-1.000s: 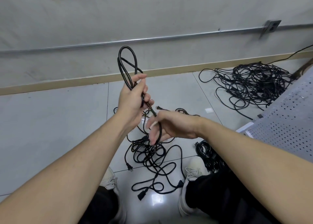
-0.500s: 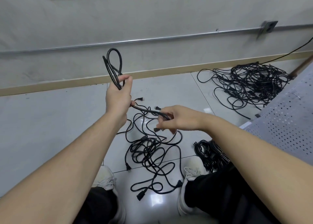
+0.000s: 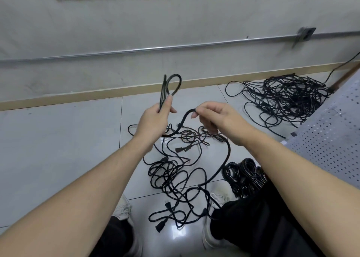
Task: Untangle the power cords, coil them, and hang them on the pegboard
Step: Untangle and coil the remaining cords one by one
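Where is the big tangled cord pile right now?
In the head view, the big tangled cord pile lies on the floor at upper right, against the baseboard, just left of the pegboard.

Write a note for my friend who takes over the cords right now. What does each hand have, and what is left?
Left hand: grips a folded loop of black cord, held up.
Right hand: fingers pinch the same cord farther along; it trails down to the floor.
Small tangle lies on the tiles between the shoes. Big tangle sits by the wall. A coiled bundle lies by the right leg. Pegboard is on the right.
Done: some cords look coiled.
Left: finish this coil, untangle both piles, hang the cords.
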Available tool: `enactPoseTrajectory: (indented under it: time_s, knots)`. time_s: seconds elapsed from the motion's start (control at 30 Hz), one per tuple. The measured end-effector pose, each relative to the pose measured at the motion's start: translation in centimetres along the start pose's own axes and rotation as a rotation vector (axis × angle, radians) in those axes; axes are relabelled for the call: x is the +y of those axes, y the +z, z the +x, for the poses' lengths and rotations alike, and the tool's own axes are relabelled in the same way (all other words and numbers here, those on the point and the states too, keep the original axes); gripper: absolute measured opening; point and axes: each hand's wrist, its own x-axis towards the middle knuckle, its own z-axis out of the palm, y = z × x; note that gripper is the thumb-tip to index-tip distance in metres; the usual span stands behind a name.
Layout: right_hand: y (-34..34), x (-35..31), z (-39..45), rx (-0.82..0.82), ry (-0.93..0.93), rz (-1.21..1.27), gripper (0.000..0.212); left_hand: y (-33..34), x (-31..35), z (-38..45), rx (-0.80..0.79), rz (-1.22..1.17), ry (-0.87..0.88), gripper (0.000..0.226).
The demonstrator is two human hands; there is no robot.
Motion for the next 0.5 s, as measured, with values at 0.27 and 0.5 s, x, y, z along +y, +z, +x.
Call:
enactPoseTrajectory:
  time_s: [0.27, 0.5]
  knots:
    - [2.0, 0.3, 1.6, 0.291, -0.14, -0.263, 0.029, 1.4, 1.4, -2.0, -0.253, -0.053, -0.015, 0.057]
    - [0.7, -0.1, 1.9, 0.261, 0.072, -0.225, 0.036, 1.6, 0.4, -2.2, -0.368, 0.384, 0.078, 0.019]
